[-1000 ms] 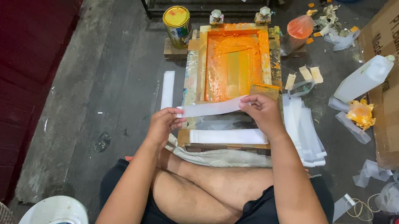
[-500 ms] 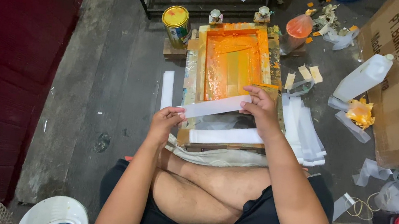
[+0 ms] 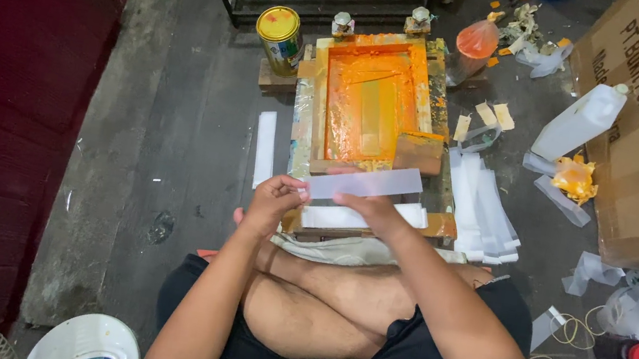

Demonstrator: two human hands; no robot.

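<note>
We pinched a white plastic strip (image 3: 365, 184) between our left hand (image 3: 272, 202) and right hand (image 3: 372, 210), fingers closed on its edges, just above the orange-inked printing screen (image 3: 369, 102). Our right fingertips stayed hidden beneath the strip, which covered the screen's near edge.

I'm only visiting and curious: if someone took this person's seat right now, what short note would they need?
Left hand pinches one end of a white plastic strip; right hand holds it from below. It is held level over the near edge of the orange-inked screen frame. Another white strip lies on the board beneath. A stack of white strips lies right of the frame, a paint can to its left. The held strip is not yet set down.
</note>
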